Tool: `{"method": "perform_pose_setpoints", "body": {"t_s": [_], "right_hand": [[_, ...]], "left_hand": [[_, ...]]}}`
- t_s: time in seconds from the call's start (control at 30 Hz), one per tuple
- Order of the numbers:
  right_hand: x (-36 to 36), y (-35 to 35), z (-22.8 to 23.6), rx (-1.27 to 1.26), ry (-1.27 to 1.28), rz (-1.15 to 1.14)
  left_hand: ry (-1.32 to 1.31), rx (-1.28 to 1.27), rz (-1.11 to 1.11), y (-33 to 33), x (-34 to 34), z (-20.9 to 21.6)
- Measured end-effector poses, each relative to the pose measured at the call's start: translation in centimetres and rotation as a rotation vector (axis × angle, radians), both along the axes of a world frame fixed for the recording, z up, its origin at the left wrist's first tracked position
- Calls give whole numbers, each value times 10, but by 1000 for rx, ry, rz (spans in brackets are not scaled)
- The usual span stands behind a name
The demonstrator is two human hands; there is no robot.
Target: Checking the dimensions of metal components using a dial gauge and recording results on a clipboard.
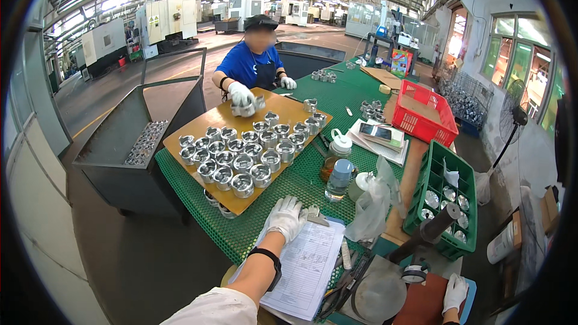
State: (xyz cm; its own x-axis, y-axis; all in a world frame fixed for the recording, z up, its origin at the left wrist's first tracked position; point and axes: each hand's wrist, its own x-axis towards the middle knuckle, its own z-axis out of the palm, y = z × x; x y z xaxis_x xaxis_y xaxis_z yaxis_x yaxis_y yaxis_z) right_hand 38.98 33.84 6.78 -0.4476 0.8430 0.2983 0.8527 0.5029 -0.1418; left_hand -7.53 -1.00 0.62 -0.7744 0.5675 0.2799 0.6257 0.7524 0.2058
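Observation:
My left hand [288,219], in a white glove with a black band at the wrist, lies open on the top of a clipboard [322,219] with printed sheets [304,259]. Its fingers stretch toward the yellow-brown board [244,206], where several rows of silver metal pistons [242,162] stand. At the lower right my gloved right hand [456,293] rests, fingers extended, on the edge of a red-brown pad [428,301] with a blue border; it holds nothing that I can see. Between my hands stands a dial gauge [414,273] beside a dark post [442,222].
Across the green-matted table [328,93], a co-worker in blue [253,63] grips pistons in a white glove. Bottles [339,179], a plastic bag [376,204], a red crate [424,110] and a green divided crate [415,216] stand to the right. A grey metal cart [141,162] is at left.

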Motion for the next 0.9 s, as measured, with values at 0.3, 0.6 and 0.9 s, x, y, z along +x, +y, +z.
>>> {"method": "perform_pose_setpoints", "body": {"t_s": [0.3, 0.6, 0.9], "right_hand": [[-2, -4, 10, -30, -7, -26], [4, 4, 0, -69, 12, -37], [6, 6, 0, -65, 1, -33]], "left_hand": [[-9, 62, -26, 3, -4, -6], [-37, 39, -18, 3, -2, -5], [-50, 36, -19, 2, -3, -2]]}}
